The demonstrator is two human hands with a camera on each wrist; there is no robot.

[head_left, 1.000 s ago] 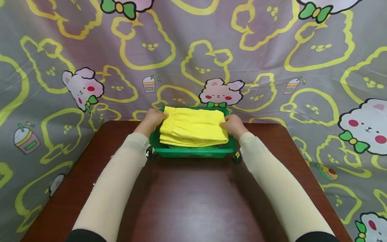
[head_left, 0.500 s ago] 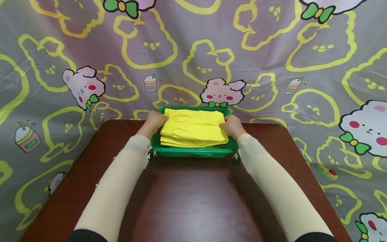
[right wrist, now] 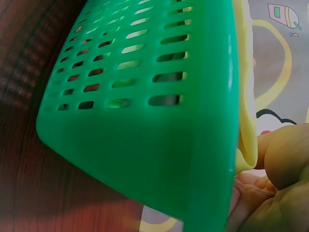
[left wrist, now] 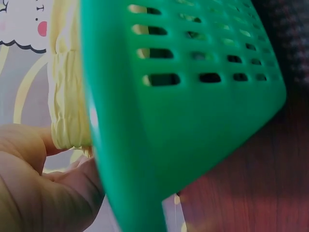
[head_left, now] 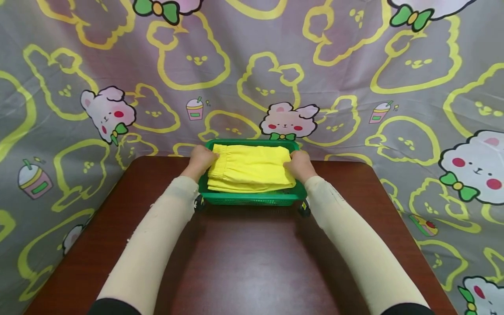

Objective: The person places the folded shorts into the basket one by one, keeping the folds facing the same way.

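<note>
Folded yellow pants (head_left: 253,168) with a gathered elastic waistband lie level in the mouth of a green slotted plastic basket (head_left: 252,198). At the waistband end, my left hand (head_left: 200,161) pinches the fold, thumb on top. My right hand (head_left: 301,165) grips the opposite end the same way. The left wrist view shows the waistband edge (left wrist: 70,96) above the basket rim, between thumb and fingers of the left hand (left wrist: 43,188). From the right wrist, a yellow edge (right wrist: 247,96) sticks out over the rim beside the right hand (right wrist: 280,188). The basket's floor is mostly hidden.
A reddish-brown table (head_left: 252,262) carries the basket near its far edge. Behind and at both sides hangs a grey cloth (head_left: 346,52) printed with cartoon animals. Pale sleeves cover both forearms.
Both hands and the yellow pants have sunk slightly into the basket, and more of its far rim shows. The grip on both ends stays the same.
</note>
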